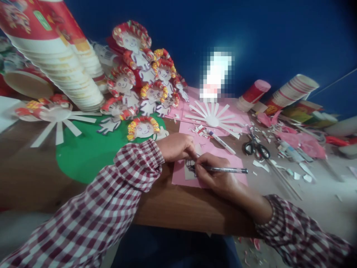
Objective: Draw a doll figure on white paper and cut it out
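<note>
My right hand (pixel 216 173) grips a gel pen (pixel 232 170) with a dark, clear barrel. Its tip end is over a small grey-white piece of card (pixel 190 174) that bears dark drawn lines. At the card's upper edge, the bent fingers of my left hand (pixel 178 146) are closed together and hold it down; the fingers partly hide it. Under the card lies a pink sheet (pixel 180 180) on the wooden table (pixel 167 204). A white marker (pixel 223 143) rests on the pink sheet, just beyond my right hand.
Paper dolls with curled hair (pixel 134 48) stand behind a green sheet (pixel 75 167). Stacked paper cups (pixel 72 78) lean at the left. A white cut-paper fan (pixel 212 121) lies ahead. Black scissors (pixel 255 147), thin sticks (pixel 283 178) and paper scraps are on the right.
</note>
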Demonstrator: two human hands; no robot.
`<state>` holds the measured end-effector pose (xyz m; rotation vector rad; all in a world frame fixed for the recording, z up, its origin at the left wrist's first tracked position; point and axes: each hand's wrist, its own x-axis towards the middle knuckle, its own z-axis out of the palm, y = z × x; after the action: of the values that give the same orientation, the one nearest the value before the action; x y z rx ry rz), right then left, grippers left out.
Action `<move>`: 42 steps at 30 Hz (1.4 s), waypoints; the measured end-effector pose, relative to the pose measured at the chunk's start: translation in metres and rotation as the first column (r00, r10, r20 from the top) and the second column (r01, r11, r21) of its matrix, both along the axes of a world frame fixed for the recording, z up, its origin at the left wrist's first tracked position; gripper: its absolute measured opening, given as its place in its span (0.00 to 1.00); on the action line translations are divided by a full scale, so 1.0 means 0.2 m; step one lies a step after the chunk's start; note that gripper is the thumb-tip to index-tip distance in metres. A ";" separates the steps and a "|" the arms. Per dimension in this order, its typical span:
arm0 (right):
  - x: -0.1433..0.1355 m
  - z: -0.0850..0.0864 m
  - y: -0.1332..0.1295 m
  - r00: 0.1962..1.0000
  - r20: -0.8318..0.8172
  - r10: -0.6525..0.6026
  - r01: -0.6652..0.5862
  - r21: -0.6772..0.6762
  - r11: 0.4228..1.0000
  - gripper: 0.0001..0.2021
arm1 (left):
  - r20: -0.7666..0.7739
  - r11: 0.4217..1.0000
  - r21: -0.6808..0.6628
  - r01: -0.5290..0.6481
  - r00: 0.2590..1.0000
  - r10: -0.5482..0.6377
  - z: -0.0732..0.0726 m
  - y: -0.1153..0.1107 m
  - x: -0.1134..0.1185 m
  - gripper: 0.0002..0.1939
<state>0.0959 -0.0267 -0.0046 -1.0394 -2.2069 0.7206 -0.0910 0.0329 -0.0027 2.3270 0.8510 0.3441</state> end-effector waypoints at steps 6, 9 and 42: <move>0.00 0.00 0.00 1.000 0.001 0.001 -0.001 -0.019 1.000 0.04 | -0.008 1.000 -0.029 -0.008 1.000 0.008 0.00 0.00 0.00 0.06; 0.00 0.01 0.00 1.000 0.000 0.000 0.000 -0.028 1.000 0.04 | -0.009 1.000 -0.016 -0.003 1.000 0.003 0.00 0.00 0.00 0.07; 0.01 -0.04 0.02 0.992 -0.127 -0.015 -0.013 -0.219 0.976 0.04 | -0.005 1.000 -0.020 0.011 1.000 -0.011 0.00 0.00 0.00 0.13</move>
<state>0.0981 -0.0233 -0.0118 -1.0686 -2.0507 1.0203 -0.0918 0.0333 -0.0023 2.3137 0.8400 0.3242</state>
